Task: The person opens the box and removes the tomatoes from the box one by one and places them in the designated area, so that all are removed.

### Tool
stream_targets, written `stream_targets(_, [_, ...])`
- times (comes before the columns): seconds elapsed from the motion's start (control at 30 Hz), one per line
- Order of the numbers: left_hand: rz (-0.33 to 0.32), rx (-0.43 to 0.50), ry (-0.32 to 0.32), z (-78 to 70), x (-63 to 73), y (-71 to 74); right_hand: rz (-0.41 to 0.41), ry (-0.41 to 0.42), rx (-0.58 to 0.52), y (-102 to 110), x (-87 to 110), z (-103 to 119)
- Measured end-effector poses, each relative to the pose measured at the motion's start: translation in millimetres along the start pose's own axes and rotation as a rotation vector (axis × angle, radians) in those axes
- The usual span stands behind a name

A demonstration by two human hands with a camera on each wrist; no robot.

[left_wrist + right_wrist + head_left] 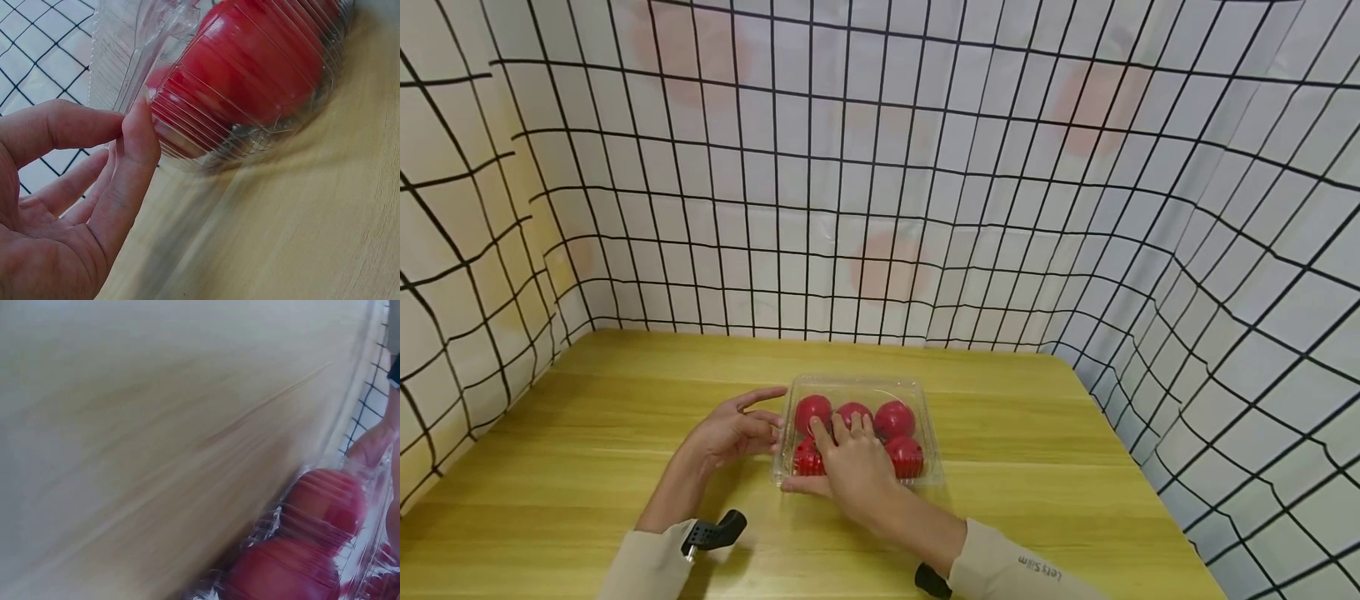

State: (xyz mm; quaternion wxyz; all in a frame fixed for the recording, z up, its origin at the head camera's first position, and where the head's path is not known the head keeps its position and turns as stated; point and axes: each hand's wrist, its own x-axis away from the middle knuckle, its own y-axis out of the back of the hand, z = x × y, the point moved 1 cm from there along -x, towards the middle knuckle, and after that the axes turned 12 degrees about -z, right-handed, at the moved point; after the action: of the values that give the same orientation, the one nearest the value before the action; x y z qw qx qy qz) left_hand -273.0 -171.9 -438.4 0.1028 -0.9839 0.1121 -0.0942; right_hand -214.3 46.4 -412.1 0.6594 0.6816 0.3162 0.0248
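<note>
Across worktop (1037,467): clear box (929,442) of red fruit (894,419), long axis left to right. Right hand (859,471) nearer, spread over fruit; left hand (733,433) at box's left side, fingertips close together, cannot tell whether pinching rim.

L hand had two fingertips (137,134) tog. at rim of clear plastic container, seen from L wrist cam. L hand (69,219) filled lower L; container (119,56) sat on pale wood table (306,219), shadow alongside. Shiny red round fruit (262,62) showed thru ribbed side wall, others partly hidden. Blk wire grid (42,44) in bkgd, upper L.
</note>
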Motion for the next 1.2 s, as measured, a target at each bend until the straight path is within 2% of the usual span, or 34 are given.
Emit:
stream_targets(0.2, [-0.010, -0.008, 0.001, 1.3, 0.5, 1.0, 0.000, 0.013, -0.001, 1.1, 0.5, -0.1])
stream_targets(0.6, [-0.026, -0.014, 0.008, 1.2, -0.1, 2.7, 0.034, -0.054, -0.040, 9.8, -9.0, 2.7])
stream_targets(0.87, [-0.011, -0.002, -0.001, 1.9, -0.2, 6.0, 0.065, -0.033, -0.029, 11.2, -12.0, 3.1])
stream_targets(1.2, [-0.017, -0.014, 0.004, 0.5, -0.8, 1.6, -0.059, 0.081, -0.010, 4.7, -3.6, -4.9])
